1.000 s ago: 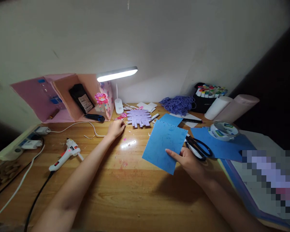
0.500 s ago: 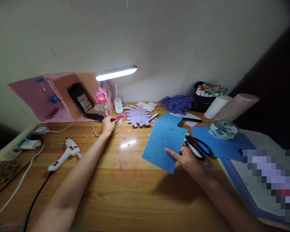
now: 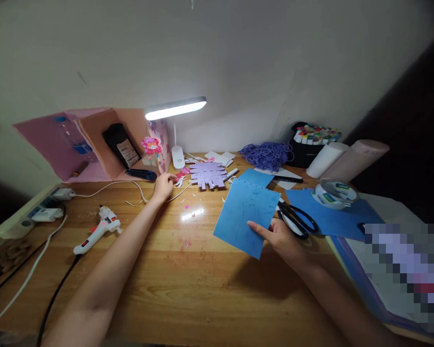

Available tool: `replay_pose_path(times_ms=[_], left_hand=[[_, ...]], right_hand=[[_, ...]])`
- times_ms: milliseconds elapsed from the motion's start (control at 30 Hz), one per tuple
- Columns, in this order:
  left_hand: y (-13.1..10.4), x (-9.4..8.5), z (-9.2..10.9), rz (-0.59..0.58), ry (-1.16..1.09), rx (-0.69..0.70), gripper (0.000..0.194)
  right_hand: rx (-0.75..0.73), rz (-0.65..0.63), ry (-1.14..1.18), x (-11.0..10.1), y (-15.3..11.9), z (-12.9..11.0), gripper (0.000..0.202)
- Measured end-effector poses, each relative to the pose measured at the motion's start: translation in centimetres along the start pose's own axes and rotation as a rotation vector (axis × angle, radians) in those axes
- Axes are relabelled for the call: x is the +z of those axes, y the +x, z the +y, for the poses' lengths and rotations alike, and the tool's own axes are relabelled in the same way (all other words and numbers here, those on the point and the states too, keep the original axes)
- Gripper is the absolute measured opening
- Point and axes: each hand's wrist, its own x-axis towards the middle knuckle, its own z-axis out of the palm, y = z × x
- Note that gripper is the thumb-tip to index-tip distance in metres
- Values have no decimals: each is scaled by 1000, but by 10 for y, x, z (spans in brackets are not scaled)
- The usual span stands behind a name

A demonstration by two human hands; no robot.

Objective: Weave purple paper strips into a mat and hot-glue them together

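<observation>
In the head view my right hand (image 3: 280, 238) grips a sheet of blue paper (image 3: 244, 214) by its lower right edge, thumb on top. The sheet is tilted above the table, with a dotted line along its upper edge. Behind it another blue piece (image 3: 258, 177) shows. Black-handled scissors (image 3: 299, 219) lie just right of the sheet, their blades partly hidden. My left hand (image 3: 163, 187) reaches to the back, fingers drawn together beside crumpled pink paper scraps (image 3: 183, 173); what they hold is too small to make out. A woven lilac paper piece (image 3: 207, 174) lies right of them.
A lit desk lamp (image 3: 178, 156) stands at the back, beside an open pink box (image 3: 90, 168). A hot glue gun (image 3: 99, 231) and power strip (image 3: 14, 219) with cables lie left. Purple yarn (image 3: 265, 155), markers (image 3: 316, 134) and a tape roll (image 3: 334, 195) are right.
</observation>
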Motion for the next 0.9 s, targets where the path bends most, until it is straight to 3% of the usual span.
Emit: replay_pose_path(times_ms=[233,467,733,900], left_hand=[[-6,8,4,28,48,64,28],[-13,18,17,-87,81,206,26],[-4,40,27,-74,76,100,28],[-3,40,26,-61,37,30,29]], right_hand=[[-9,41,-79,0,-1,-5,39],[-9,50,-49,2,-2,-5,41],[49,68,-43,4,-2,-12,31],[88,68,-66,6,-3,-17,30]])
